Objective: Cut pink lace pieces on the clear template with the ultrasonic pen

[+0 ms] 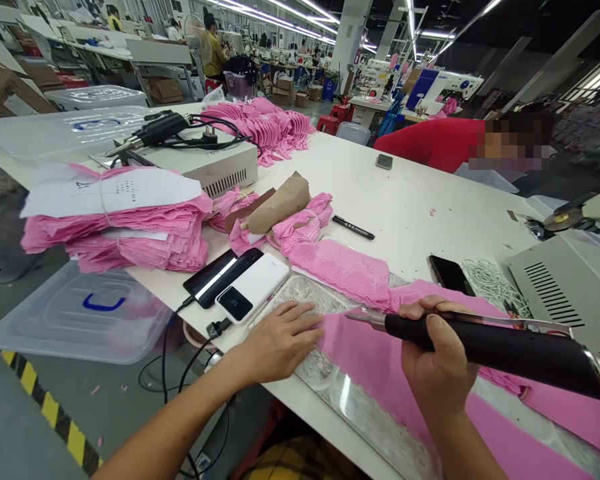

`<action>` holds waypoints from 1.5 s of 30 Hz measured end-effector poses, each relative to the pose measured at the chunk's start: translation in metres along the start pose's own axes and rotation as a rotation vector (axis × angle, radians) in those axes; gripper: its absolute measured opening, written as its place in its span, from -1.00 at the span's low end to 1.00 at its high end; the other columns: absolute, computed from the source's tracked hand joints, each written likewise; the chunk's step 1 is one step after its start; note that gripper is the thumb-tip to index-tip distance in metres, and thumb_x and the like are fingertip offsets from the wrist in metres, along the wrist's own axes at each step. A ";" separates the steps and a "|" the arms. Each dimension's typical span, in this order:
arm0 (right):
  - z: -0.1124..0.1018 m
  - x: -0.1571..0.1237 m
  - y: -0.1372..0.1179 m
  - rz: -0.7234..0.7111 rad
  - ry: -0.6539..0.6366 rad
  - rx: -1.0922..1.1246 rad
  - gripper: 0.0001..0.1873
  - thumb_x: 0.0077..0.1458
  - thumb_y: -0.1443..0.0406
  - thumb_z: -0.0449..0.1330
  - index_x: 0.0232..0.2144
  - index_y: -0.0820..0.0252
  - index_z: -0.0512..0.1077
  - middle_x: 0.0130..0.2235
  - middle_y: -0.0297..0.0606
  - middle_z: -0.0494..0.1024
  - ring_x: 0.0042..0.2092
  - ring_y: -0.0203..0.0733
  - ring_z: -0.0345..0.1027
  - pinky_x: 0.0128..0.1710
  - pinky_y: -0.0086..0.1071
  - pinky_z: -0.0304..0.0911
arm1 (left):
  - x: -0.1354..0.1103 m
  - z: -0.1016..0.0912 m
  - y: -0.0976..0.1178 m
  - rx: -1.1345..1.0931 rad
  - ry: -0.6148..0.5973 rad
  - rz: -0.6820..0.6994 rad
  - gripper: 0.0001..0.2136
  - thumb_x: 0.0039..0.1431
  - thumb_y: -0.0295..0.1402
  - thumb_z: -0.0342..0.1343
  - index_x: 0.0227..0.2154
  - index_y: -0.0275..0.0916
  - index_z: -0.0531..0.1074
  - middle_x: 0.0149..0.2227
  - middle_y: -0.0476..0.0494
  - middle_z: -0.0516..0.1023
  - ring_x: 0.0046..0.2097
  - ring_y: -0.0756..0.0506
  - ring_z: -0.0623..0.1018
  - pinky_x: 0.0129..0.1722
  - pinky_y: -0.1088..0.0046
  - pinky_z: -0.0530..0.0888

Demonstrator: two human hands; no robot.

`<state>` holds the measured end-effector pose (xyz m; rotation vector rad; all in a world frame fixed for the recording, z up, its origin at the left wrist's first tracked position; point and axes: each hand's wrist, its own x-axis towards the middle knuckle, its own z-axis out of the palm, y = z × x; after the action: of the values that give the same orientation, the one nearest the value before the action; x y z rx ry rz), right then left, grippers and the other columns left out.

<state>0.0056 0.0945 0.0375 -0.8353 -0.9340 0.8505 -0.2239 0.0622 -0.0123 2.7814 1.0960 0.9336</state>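
My right hand (437, 360) is wrapped round the black handle of a hot cutting tool (495, 345), whose metal tip (363, 318) hovers over pink fabric (375, 360). My left hand (280, 340) lies flat with fingers spread on the pink fabric and the lace piece (310, 297) beneath it, just left of the tip. A folded pink lace piece (345, 267) lies behind the tip.
A white power bank (253, 287) and a black phone (220, 275) lie left of my left hand. Stacks of pink pieces (125, 233), a black marker (353, 227), another phone (449, 273), grey control boxes (565, 287), a plastic bin lid (80, 313). A person in red (435, 143) sits across the white table (410, 193).
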 end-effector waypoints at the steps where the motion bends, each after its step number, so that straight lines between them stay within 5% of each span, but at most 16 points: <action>1: 0.002 -0.001 -0.001 0.005 -0.012 0.007 -0.83 -0.07 0.30 0.29 -0.38 0.13 0.38 -0.32 -0.39 0.35 -0.38 -0.36 0.31 -0.26 -0.31 0.36 | 0.000 0.000 0.000 -0.002 0.006 0.000 -0.76 0.37 -0.38 -0.04 -0.04 -0.25 0.49 0.05 -0.16 0.55 0.18 -0.23 0.43 0.13 0.15 0.38; 20: 0.010 0.002 -0.003 -0.006 -0.010 0.021 -0.83 -0.09 0.33 0.28 -0.40 0.14 0.36 -0.32 -0.39 0.35 -0.39 -0.36 0.31 -0.30 -0.32 0.35 | -0.002 -0.005 0.000 -0.024 0.004 -0.006 -0.77 0.35 -0.40 -0.03 -0.06 -0.24 0.49 0.02 -0.18 0.57 0.18 -0.21 0.45 0.13 0.15 0.42; 34: -0.073 0.015 -0.037 -0.125 0.328 -0.082 -0.81 -0.25 0.34 0.22 -0.46 0.16 0.35 -0.39 -0.40 0.37 -0.47 -0.34 0.27 -0.38 -0.33 0.28 | 0.017 -0.008 0.004 -0.022 0.030 0.093 -0.75 0.32 -0.51 -0.02 -0.01 -0.29 0.46 0.02 -0.23 0.56 0.15 -0.18 0.47 0.12 0.18 0.46; 40: -0.091 0.018 -0.052 -0.138 0.371 -0.085 -0.79 -0.27 0.33 0.22 -0.45 0.16 0.34 -0.39 -0.40 0.34 -0.47 -0.36 0.25 -0.37 -0.33 0.26 | 0.060 0.023 0.036 -0.013 -0.116 0.216 -0.74 0.33 -0.49 -0.05 -0.01 -0.33 0.44 0.09 -0.31 0.50 0.16 -0.26 0.47 0.13 0.09 0.45; 45: -0.101 0.015 -0.053 -0.166 0.381 -0.106 -0.80 -0.26 0.32 0.20 -0.45 0.16 0.34 -0.40 -0.40 0.37 -0.48 -0.34 0.26 -0.38 -0.32 0.25 | 0.085 0.052 0.054 0.010 -0.303 0.267 -0.64 0.37 -0.25 -0.03 0.12 -0.32 0.35 0.21 -0.37 0.37 0.23 -0.37 0.37 0.15 -0.01 0.38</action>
<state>0.1153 0.0631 0.0527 -0.9570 -0.7030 0.4780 -0.1139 0.0846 0.0014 2.9943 0.7028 0.4898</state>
